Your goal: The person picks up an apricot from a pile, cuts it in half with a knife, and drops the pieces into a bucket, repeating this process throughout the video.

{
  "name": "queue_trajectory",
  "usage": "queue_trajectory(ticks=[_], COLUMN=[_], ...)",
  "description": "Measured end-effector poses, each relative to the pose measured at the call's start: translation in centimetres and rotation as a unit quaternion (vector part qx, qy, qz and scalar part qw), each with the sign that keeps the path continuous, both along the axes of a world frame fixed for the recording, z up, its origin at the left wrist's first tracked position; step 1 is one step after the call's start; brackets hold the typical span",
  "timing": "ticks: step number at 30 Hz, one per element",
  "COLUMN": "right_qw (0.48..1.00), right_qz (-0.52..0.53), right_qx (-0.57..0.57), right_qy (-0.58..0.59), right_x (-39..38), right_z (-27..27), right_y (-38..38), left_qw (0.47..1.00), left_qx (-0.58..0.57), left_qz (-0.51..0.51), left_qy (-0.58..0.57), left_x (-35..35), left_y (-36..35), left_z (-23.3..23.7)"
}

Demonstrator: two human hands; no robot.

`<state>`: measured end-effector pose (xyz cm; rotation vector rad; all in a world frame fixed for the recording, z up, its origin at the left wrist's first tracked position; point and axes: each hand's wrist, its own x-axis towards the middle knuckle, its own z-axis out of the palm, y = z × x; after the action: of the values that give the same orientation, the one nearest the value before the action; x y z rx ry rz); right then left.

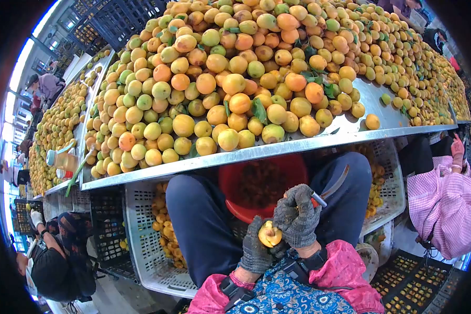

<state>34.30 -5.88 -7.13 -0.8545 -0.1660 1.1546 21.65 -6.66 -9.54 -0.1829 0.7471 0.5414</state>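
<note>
My left hand, in a grey knit glove, grips a yellow apricot over my lap. My right hand, gloved the same way, presses against the fruit and holds a small knife whose curved blade points up to the right. Between my knees sits a red bucket with dark pits inside. A big heap of yellow and orange apricots fills the metal table in front of me.
White plastic crates with cut fruit stand at both sides of my legs. A person in a pink checked top sits at the right; another person crouches at the lower left. A bottle lies on the table's left end. Dark crates are stacked behind.
</note>
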Motion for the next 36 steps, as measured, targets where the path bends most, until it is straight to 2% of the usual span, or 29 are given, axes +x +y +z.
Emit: queue_trajectory(ticks=[1,3,5,6,7,9,10,11,12,13,14,16,17,18,19,20,21,22,23,25,26,29,30,31,32,33,34,35,36], right_qw=[0.995,0.979,1.000,1.000,0.993,0.972,0.981,0.988,0.997,0.997,0.989,0.985,0.985,0.989,0.929,0.811,0.811,0.933,0.982,0.976,0.983,0.983,0.983,0.980,0.979,0.980,0.976,0.976,0.980], right_qz=[-0.014,-0.026,-0.026,-0.026,-0.014,-0.001,0.015,0.029,0.026,0.026,0.056,0.146,0.147,0.132,0.136,0.064,0.064,0.114,0.157,0.189,0.166,0.166,0.153,0.139,0.146,0.178,0.210,0.213,0.181], right_qx=[-0.029,-0.057,0.000,-0.001,-0.033,-0.065,-0.068,-0.070,-0.069,-0.071,-0.083,0.048,0.047,-0.006,0.045,0.068,0.067,-0.001,-0.069,-0.052,-0.041,-0.065,-0.049,-0.034,-0.031,-0.041,-0.052,-0.050,-0.079], right_qy=[-0.098,-0.195,0.011,0.012,-0.109,-0.228,-0.182,-0.137,-0.033,-0.032,-0.113,0.074,0.074,-0.071,-0.340,-0.578,-0.577,-0.342,-0.079,-0.097,-0.069,-0.046,-0.092,-0.140,-0.139,-0.072,-0.003,-0.002,-0.016], right_x=[-0.1,-0.4,-0.6,-0.9,-1.2,-1.3,-1.1,-0.9,-0.8,-0.6,-0.3,1.4,1.3,0.8,0.7,0.6,0.6,0.5,0.4,0.6,0.4,0.5,0.3,0.1,0.4,0.8,0.7,0.3,-0.2], right_z=[-0.7,-1.1,-0.9,-0.7,-0.5,-0.3,-0.2,0.0,0.2,-0.2,-0.9,-2.1,-2.5,-2.5,-2.4,-2.1,-1.9,-1.7,-1.6,-1.2,-1.2,-1.6,-1.5,-1.4,-1.0,-0.4,-0.1,-0.3,-0.5], right_y=[-0.2,-0.1,0.0,0.0,0.1,0.3,0.5,0.7,0.8,0.8,0.9,1.1,1.1,1.2,1.5,2.0,1.9,1.8,1.8,1.5,1.6,1.8,1.9,2.0,2.1,2.1,2.1,2.1,2.4], left_qw=[1.000,1.000,0.999,0.998,0.997,0.997,0.997,0.991,0.987,0.982,0.991,0.997,0.984,0.973,0.960,0.978,0.989,0.989,0.957,0.903,0.879,0.906,0.978,0.991,0.991,0.991,0.976,0.806,0.520], left_qx=[-0.002,0.009,0.039,0.054,0.069,0.048,0.041,0.099,0.126,0.154,0.109,0.064,0.157,0.204,0.248,0.174,0.099,0.098,0.236,0.362,0.392,0.366,0.200,0.025,0.002,0.004,0.208,0.549,0.751], left_qz=[0.001,0.018,0.014,0.012,0.009,0.010,0.010,-0.020,-0.036,-0.051,-0.047,-0.044,-0.038,-0.036,-0.033,-0.040,-0.047,-0.047,-0.098,-0.141,-0.166,-0.105,-0.057,-0.006,-0.015,-0.010,-0.049,-0.128,-0.097], left_qy=[0.001,0.022,0.034,0.040,0.046,0.065,0.072,0.083,0.088,0.094,0.062,0.030,0.077,0.099,0.124,0.110,0.096,0.097,0.136,0.184,0.214,0.185,0.031,-0.129,-0.134,-0.133,0.045,0.182,0.396], left_x=[0.0,0.1,0.2,0.2,0.1,-0.2,-0.3,-0.4,-0.5,-0.6,-0.8,-0.5,-0.1,-0.1,-0.1,-0.3,-0.3,-0.3,-0.4,-0.9,-0.7,-0.4,-0.5,-0.6,-1.1,-0.9,-0.7,-1.2,-1.6], left_y=[-0.1,0.0,-0.4,-0.5,-0.5,-0.5,-0.5,-0.3,-0.1,0.0,0.1,0.6,0.6,0.6,0.6,0.7,0.9,0.8,0.7,0.1,0.2,-0.3,0.0,0.1,-0.3,-0.6,-1.2,-0.9,-0.5], left_z=[0.0,0.2,-0.7,-0.8,-0.9,-0.6,-0.4,-0.1,-0.3,-0.4,-1.0,-0.5,0.1,0.1,0.1,-0.9,-1.2,-1.3,-1.4,-1.5,-1.0,-2.0,-2.0,-2.3,-3.5,-2.9,-2.3,-1.9,-1.4])
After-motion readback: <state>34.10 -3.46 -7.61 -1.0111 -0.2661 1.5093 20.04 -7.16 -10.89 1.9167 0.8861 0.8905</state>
